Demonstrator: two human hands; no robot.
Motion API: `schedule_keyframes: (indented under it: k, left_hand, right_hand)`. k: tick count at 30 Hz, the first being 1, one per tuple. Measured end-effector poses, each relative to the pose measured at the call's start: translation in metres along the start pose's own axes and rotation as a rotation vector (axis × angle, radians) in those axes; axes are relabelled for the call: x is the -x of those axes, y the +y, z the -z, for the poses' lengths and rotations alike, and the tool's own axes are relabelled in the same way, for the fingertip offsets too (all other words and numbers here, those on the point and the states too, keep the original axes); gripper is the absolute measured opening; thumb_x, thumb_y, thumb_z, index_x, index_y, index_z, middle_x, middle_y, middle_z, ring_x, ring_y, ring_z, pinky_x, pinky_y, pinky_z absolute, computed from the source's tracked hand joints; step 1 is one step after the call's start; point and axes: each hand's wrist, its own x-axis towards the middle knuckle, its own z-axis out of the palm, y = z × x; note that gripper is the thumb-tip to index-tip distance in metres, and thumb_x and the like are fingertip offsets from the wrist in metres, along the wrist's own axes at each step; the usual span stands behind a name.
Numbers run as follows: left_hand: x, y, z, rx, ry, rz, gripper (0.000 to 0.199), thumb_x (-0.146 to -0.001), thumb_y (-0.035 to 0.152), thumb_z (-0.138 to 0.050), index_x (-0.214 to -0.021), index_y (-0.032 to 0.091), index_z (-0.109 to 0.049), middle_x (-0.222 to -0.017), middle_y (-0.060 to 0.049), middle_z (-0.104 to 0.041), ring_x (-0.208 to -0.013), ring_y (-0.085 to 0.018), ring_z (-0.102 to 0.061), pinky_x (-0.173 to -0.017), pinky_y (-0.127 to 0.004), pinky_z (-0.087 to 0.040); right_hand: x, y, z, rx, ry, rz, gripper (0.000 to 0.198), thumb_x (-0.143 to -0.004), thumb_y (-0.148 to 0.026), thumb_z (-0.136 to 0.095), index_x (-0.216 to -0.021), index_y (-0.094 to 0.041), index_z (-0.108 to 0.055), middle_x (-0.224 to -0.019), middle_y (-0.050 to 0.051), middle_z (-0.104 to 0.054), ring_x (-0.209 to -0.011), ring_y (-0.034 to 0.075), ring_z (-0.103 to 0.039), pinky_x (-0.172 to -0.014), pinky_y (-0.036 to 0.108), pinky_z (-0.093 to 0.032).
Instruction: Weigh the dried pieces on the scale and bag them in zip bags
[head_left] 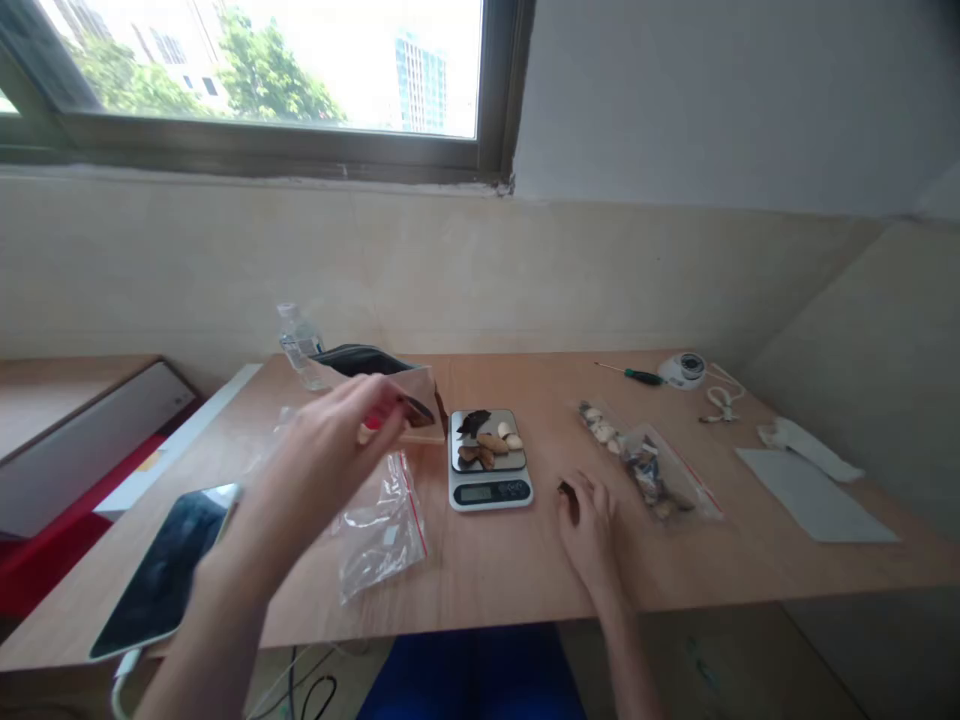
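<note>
My left hand [352,425], slightly blurred, is raised in front of a pinkish-tan bag [427,388] with a dark inside. Its fingers are pinched together; a dark brown shape shows by the fingertips, and I cannot tell whether it is held or part of the bag. On the table, my right hand [591,525] has its fingers closed on a small dark dried piece [568,497]. Between the hands is a white kitchen scale [491,493]. Its plate bears a black crinkled piece [474,423], brown pieces [477,457] and whitish rounded pieces [513,440].
A clear zip bag [386,540] lies left of the scale, with a phone or tablet [166,565] farther left. Clear bags of dried pieces [652,470] are on the right. Behind are a bottle [298,340], a screwdriver [643,377], a white dome camera [684,370] and a white sheet [817,495].
</note>
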Motion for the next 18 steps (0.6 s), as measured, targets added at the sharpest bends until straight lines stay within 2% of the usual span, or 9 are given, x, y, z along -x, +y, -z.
schedule_keyframes:
  k: [2,4,6,8,10,13,15,18]
  left_hand:
    - [0.011,0.02,-0.032,0.353,-0.126,0.087,0.021,-0.087,0.036,-0.048,-0.08,0.021,-0.061,-0.073,0.0,-0.064,-0.064,-0.013,-0.059,-0.054,-0.021,-0.043]
    - [0.024,0.032,-0.068,0.594,-0.227,0.229,0.022,-0.085,0.036,-0.052,-0.073,0.019,-0.059,-0.069,-0.001,-0.063,-0.062,-0.013,-0.059,-0.054,-0.022,-0.044]
    - [0.037,0.036,-0.099,0.777,-0.264,0.372,0.023,-0.083,0.038,-0.054,-0.073,0.018,-0.058,-0.072,-0.002,-0.063,-0.067,-0.014,-0.06,-0.059,-0.023,-0.045]
    - [0.048,0.036,-0.119,0.89,-0.267,0.475,0.026,-0.082,0.041,-0.055,-0.074,0.017,-0.058,-0.072,-0.002,-0.062,-0.069,-0.015,-0.06,-0.063,-0.025,-0.046]
    - [0.055,0.033,-0.128,0.938,-0.241,0.538,0.028,-0.081,0.044,-0.056,-0.071,0.017,-0.056,-0.07,-0.001,-0.06,-0.068,-0.015,-0.06,-0.063,-0.025,-0.046]
    - [0.063,0.029,-0.128,0.927,-0.235,0.546,0.027,-0.081,0.044,-0.057,-0.074,0.018,-0.057,-0.075,-0.002,-0.063,-0.072,-0.017,-0.063,-0.067,-0.027,-0.048]
    - [0.069,0.026,-0.125,0.851,-0.233,0.512,0.024,-0.082,0.042,-0.056,-0.083,0.019,-0.061,-0.085,-0.004,-0.067,-0.08,-0.019,-0.064,-0.072,-0.029,-0.049]
    - [0.084,0.018,-0.124,0.683,-0.156,0.505,0.024,-0.084,0.043,-0.053,-0.089,0.021,-0.063,-0.091,-0.006,-0.067,-0.081,-0.02,-0.063,-0.069,-0.03,-0.049]
  right_hand:
    - [0.001,-0.022,0.007,-0.058,-0.009,0.012,0.027,-0.088,-0.024,-0.043,-0.106,-0.022,-0.063,-0.117,0.012,-0.056,-0.114,0.03,-0.049,-0.097,0.056,-0.033]
    - [0.003,-0.05,0.013,-0.207,-0.097,0.036,0.028,-0.091,-0.027,-0.043,-0.113,-0.026,-0.06,-0.12,0.009,-0.055,-0.116,0.028,-0.049,-0.1,0.053,-0.033]
    - [0.005,-0.08,0.017,-0.459,-0.213,0.061,0.029,-0.093,-0.03,-0.043,-0.12,-0.027,-0.054,-0.122,0.008,-0.055,-0.117,0.024,-0.05,-0.099,0.045,-0.039]
    - [0.007,-0.103,0.018,-0.638,-0.26,-0.004,0.029,-0.092,-0.032,-0.047,-0.12,-0.027,-0.053,-0.118,0.006,-0.058,-0.11,0.021,-0.055,-0.092,0.037,-0.046]
    - [0.007,-0.116,0.015,-0.762,-0.26,-0.131,0.025,-0.091,-0.034,-0.051,-0.113,-0.025,-0.055,-0.11,0.005,-0.062,-0.099,0.019,-0.06,-0.085,0.032,-0.051]
    - [0.002,-0.114,0.007,-0.875,-0.283,-0.263,0.02,-0.089,-0.036,-0.054,-0.102,-0.022,-0.058,-0.1,0.006,-0.065,-0.091,0.018,-0.063,-0.08,0.031,-0.053]
    - [-0.004,-0.102,-0.001,-0.86,-0.288,-0.295,0.023,-0.088,-0.038,-0.055,-0.101,-0.02,-0.06,-0.096,0.007,-0.066,-0.087,0.019,-0.064,-0.076,0.031,-0.053]
    - [-0.019,-0.075,-0.014,-0.718,-0.164,-0.338,0.031,-0.086,-0.041,-0.055,-0.106,-0.017,-0.057,-0.083,0.006,-0.066,-0.073,0.018,-0.062,-0.065,0.029,-0.052]
